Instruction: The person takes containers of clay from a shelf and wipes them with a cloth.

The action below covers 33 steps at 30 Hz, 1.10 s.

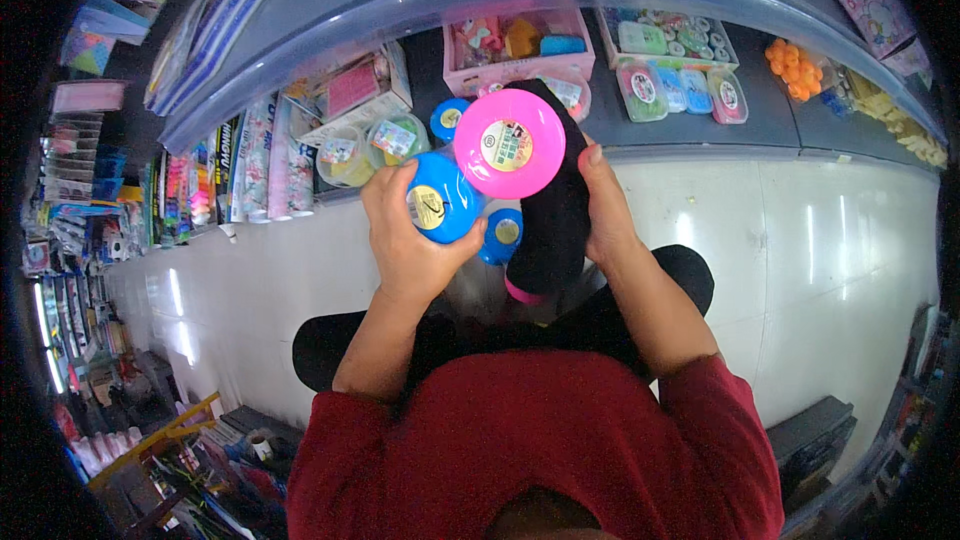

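My left hand (409, 240) grips a round blue plastic tub (454, 202) with a pale label on its face. Against its upper right side sits a larger round pink tub (551, 142), also labelled. In my right hand (611, 210) is what looks like a black cloth (555, 232), which runs down behind the pink tub's right edge. A bit of pink (527, 294) shows at the cloth's lower end; what it belongs to is hidden. A smaller-looking blue tub (501, 236) appears below, between my hands. My fingers behind the cloth are out of sight.
Ahead is a dark shelf (622, 139) below a clear-edged one. It bears another blue tub (450, 118), a pink box (517, 71), lidded clear tubs (397, 139) and orange balls (793, 69). Stationery (202, 187) stands at left. Pale floor tiles (720, 240) lie around my knees.
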Each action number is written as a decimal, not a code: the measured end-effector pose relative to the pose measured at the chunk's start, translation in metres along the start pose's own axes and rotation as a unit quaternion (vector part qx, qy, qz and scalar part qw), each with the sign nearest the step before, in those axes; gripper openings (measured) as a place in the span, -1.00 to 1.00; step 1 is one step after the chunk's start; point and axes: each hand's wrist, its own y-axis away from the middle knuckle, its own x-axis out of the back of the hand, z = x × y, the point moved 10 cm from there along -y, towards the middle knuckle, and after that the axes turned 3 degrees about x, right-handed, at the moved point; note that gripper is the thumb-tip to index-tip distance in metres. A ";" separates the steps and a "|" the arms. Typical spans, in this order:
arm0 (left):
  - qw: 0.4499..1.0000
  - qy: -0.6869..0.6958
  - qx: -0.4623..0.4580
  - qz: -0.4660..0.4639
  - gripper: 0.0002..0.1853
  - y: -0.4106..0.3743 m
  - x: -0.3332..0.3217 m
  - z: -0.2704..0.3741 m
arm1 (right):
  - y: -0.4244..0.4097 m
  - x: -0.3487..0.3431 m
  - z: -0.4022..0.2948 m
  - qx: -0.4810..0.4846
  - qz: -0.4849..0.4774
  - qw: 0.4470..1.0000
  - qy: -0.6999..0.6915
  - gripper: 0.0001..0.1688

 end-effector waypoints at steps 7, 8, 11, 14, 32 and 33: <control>0.999 -0.012 0.043 0.007 -0.06 0.027 -0.005 0.000 | -0.002 0.011 0.009 -0.020 0.019 0.998 0.065 -0.22; 0.999 -0.001 0.051 0.008 -0.06 0.031 -0.004 -0.002 | -0.002 0.009 0.013 -0.039 0.004 0.997 0.064 -0.21; 0.998 0.044 0.053 0.012 -0.05 0.041 -0.007 -0.006 | 0.002 0.007 0.009 -0.037 0.018 0.995 0.086 -0.24; 0.992 0.099 0.078 0.004 -0.02 0.049 -0.013 -0.016 | 0.001 0.016 0.018 -0.053 0.026 0.996 0.074 -0.29; 0.155 0.835 0.486 -0.204 -0.16 0.125 -0.113 -0.003 | -0.012 0.014 0.042 -0.106 0.026 0.988 0.109 -0.34; 0.170 0.837 0.471 -0.222 -0.17 0.124 -0.111 0.002 | -0.013 0.017 0.045 -0.111 0.029 0.987 0.114 -0.34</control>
